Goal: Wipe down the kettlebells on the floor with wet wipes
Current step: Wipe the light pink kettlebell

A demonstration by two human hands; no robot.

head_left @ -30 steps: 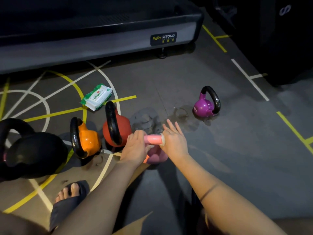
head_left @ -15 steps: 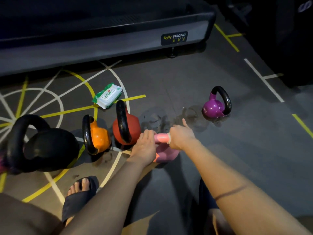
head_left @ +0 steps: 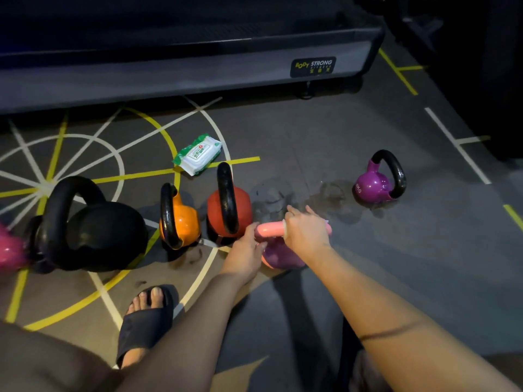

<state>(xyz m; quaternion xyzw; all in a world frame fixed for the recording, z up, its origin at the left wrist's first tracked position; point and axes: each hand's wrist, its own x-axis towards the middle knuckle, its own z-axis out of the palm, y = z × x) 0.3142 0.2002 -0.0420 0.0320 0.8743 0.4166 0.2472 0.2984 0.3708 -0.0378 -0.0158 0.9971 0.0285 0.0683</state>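
Pink kettlebell (head_left: 278, 257): right hand (head_left: 307, 232) curls a wipe (head_left: 285, 232) round its handle (head_left: 268, 230), left hand (head_left: 249, 247) grips the end. Wet slip could topple it.

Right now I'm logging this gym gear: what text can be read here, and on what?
"BODY STRONG": badge on the grey machine base; the line beneath is too small to read.
Wet wipes pack: label print too blurred to read.
Purple kettlebell: side marking too blurred to read.

Orange kettlebell (head_left: 185, 222), red kettlebell (head_left: 244, 210) (black handles (head_left: 226, 193)), yellow-and-white-lined grey floor (head_left: 368, 250).
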